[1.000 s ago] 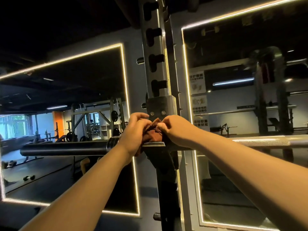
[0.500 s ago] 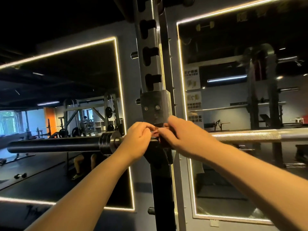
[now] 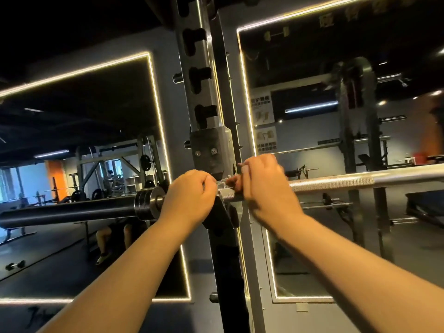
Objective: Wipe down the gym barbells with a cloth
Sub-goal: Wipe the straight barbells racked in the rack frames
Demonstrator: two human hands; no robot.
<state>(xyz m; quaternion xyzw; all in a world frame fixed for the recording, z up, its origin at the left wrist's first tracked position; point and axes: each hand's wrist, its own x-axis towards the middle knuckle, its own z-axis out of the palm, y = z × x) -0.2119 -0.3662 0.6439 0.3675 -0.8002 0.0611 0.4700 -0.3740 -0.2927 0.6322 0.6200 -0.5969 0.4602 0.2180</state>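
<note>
— What step is this?
— Wiping the barbell (image 3: 360, 181) where it sits on the rack hook (image 3: 211, 152), in the middle of the frame. The left hand (image 3: 189, 195) and right hand (image 3: 266, 188) are both curled tight there. I think they pinch the cloth (image 3: 231, 182), but only a brown bit shows.
— Next?
— Slide the cloth rightward along the barbell.
— How many?
— One barbell, one cloth, two hands.

grey wall (image 3: 165, 44) | two light-edged mirrors (image 3: 84, 116) | black ceiling (image 3: 72, 20) | daylit window (image 3: 9, 183) reflected
</note>
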